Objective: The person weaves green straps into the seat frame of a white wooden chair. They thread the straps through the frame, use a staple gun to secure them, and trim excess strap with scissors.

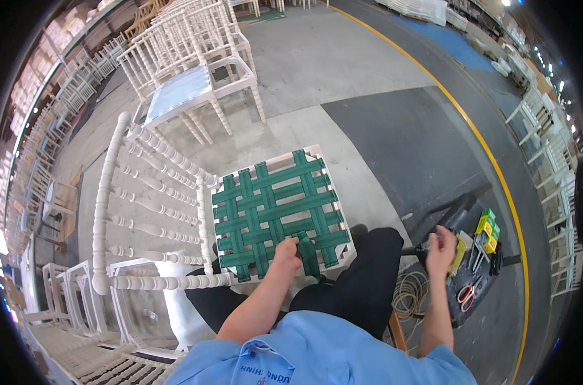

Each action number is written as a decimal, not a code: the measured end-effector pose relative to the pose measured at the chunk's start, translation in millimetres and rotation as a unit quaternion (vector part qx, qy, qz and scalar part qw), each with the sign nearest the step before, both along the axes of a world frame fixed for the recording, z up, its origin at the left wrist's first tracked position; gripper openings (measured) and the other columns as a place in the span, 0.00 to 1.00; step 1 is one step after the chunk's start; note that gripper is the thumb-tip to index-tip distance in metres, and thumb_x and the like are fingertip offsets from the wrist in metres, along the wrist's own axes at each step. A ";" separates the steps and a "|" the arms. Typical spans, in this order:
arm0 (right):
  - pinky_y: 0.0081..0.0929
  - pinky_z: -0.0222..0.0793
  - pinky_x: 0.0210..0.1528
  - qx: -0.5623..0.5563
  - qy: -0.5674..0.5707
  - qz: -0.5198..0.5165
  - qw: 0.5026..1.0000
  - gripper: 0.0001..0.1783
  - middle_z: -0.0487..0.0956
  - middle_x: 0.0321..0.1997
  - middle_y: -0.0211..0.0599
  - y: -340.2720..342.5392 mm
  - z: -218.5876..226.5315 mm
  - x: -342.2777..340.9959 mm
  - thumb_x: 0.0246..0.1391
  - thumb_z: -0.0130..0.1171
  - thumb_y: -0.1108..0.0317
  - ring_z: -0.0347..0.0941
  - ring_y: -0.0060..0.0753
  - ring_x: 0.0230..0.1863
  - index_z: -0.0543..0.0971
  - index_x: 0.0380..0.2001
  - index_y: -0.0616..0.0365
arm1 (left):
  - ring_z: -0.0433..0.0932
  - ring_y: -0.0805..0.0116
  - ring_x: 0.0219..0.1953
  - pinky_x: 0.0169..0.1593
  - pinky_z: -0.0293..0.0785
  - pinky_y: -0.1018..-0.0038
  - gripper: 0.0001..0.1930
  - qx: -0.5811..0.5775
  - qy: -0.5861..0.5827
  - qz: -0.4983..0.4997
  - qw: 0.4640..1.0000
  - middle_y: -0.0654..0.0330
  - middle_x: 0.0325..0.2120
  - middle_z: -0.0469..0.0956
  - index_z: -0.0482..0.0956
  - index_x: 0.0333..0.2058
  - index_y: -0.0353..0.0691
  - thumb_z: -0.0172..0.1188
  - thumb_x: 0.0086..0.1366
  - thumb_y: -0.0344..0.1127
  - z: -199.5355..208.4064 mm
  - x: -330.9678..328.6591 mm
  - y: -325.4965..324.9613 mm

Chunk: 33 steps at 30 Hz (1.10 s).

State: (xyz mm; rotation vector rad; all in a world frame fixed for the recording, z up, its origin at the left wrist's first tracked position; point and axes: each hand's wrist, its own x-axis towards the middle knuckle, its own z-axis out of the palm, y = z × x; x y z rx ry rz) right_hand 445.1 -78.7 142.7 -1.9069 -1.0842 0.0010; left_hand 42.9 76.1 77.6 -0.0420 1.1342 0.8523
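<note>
A white turned-wood chair lies tilted before my knees, its spindled back (153,221) to the left. Green webbing (269,212) is woven in a crossing lattice over its seat frame. At the near edge of the seat, my left hand (287,256) is closed on a loose green webbing strap (309,256), which hangs down toward my lap. Out to the right, my right hand (441,251) hovers beside a dark tool stand (455,221), fingers bent and apart, with nothing visible in them. A dark tool next to that hand is partly hidden.
On the stand lie green-and-yellow boxes (488,230), red-handled scissors (466,297) and other hand tools. A coiled hose (410,295) hangs between my leg and the stand. White chairs (198,83) stand ahead, with more along both sides. A yellow floor line (477,138) curves past the right.
</note>
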 end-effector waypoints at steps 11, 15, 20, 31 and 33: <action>0.35 0.80 0.41 -0.332 -0.009 0.372 0.867 0.25 0.87 0.34 0.44 213.2 -52.8 -223.5 0.70 0.57 0.49 0.83 0.42 0.35 0.88 0.41 0.63 | 0.82 0.47 0.47 0.57 0.80 0.52 0.15 -0.026 -0.231 0.147 0.962 0.44 0.45 0.79 0.73 0.48 0.24 0.49 0.63 0.23 -28.3 22.7 23.1; 0.40 0.70 0.22 -0.555 0.158 0.306 0.758 0.24 0.83 0.25 0.44 253.0 -53.2 -271.8 0.69 0.60 0.50 0.74 0.37 0.19 0.87 0.36 0.63 | 0.80 0.52 0.46 0.54 0.79 0.52 0.15 -0.007 -0.224 0.118 0.967 0.51 0.43 0.78 0.75 0.47 0.31 0.50 0.62 0.23 -37.2 4.0 17.1; 0.34 0.60 0.16 -0.472 0.293 0.274 0.785 0.13 0.76 0.20 0.33 244.4 -59.6 -296.4 0.61 0.71 0.64 0.67 0.27 0.15 0.81 0.31 0.63 | 0.83 0.53 0.42 0.53 0.80 0.55 0.17 0.058 -0.158 0.026 0.985 0.53 0.45 0.80 0.74 0.52 0.33 0.51 0.64 0.24 -27.3 -18.0 3.5; 0.27 0.73 0.24 -0.247 0.277 0.349 0.861 0.12 0.81 0.28 0.31 284.2 -42.7 -272.6 0.60 0.71 0.70 0.79 0.23 0.23 0.82 0.43 0.65 | 0.85 0.55 0.50 0.52 0.83 0.58 0.26 0.182 0.084 -0.176 0.964 0.48 0.61 0.77 0.67 0.69 0.38 0.56 0.76 0.37 30.3 -40.1 -4.4; 0.33 0.76 0.29 -0.270 0.191 0.355 0.874 0.12 0.84 0.30 0.36 294.2 -43.0 -275.1 0.59 0.70 0.69 0.83 0.31 0.27 0.83 0.44 0.61 | 0.85 0.52 0.49 0.52 0.83 0.56 0.24 0.182 -0.013 -0.077 0.980 0.47 0.59 0.78 0.67 0.68 0.38 0.52 0.78 0.39 34.9 -38.4 31.7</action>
